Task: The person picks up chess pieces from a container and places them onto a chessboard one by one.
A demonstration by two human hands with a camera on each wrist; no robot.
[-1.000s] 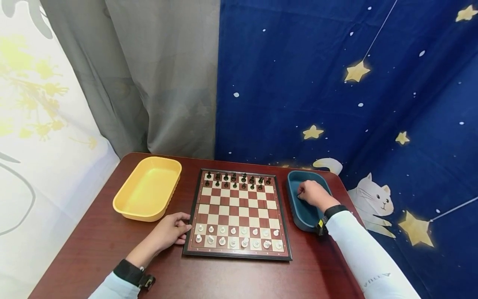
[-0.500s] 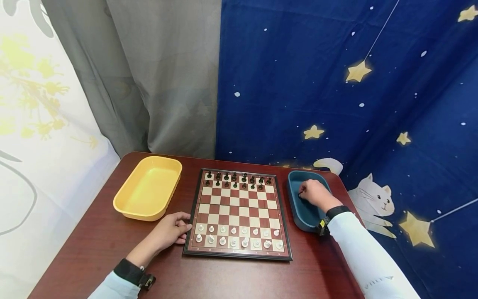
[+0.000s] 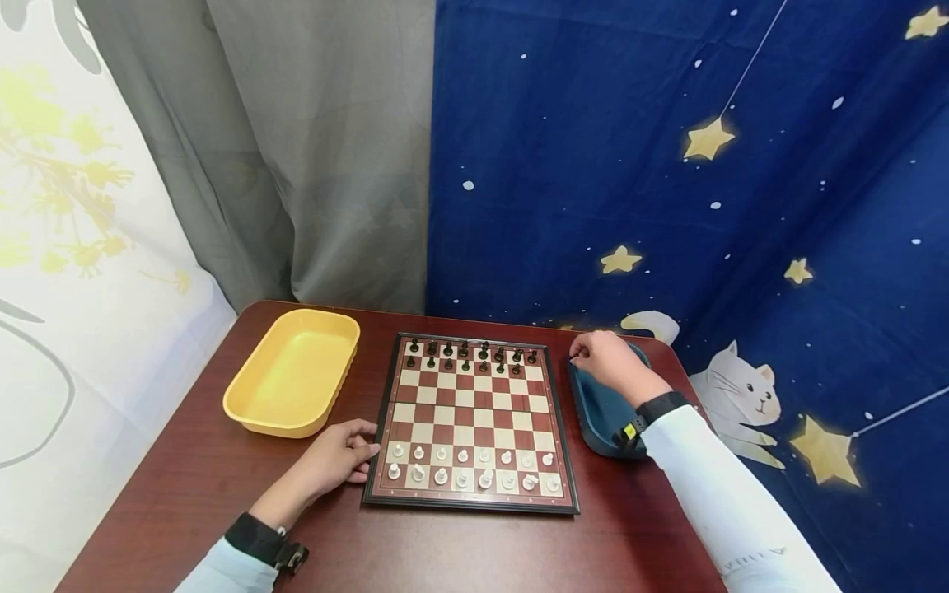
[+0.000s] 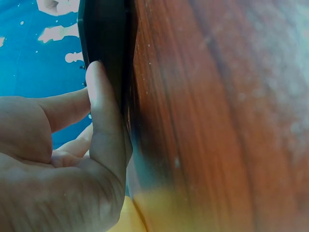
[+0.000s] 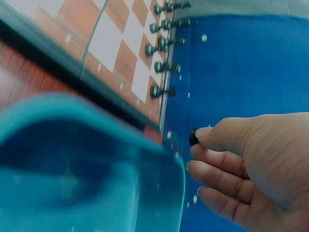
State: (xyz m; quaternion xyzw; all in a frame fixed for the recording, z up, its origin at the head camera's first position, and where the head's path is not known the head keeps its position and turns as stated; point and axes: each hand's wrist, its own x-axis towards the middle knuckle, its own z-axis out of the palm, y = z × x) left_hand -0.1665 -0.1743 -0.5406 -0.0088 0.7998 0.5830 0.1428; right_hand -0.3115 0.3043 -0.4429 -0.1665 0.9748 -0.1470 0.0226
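Blue backdrop behind, right hand nearly hides a dark piece.

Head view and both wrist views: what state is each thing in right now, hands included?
Right hand: above the far rim of the blue tray, fingers pinching a small dark chess piece.
Left hand: resting on the table, thumb against the board's left edge.
Brown-and-cream chessboard: flat, dark pieces in the far rows, white pieces in the near rows.
Blue plastic tray: upright, contents hidden.
Yellow plastic tray: upright, nothing inside.
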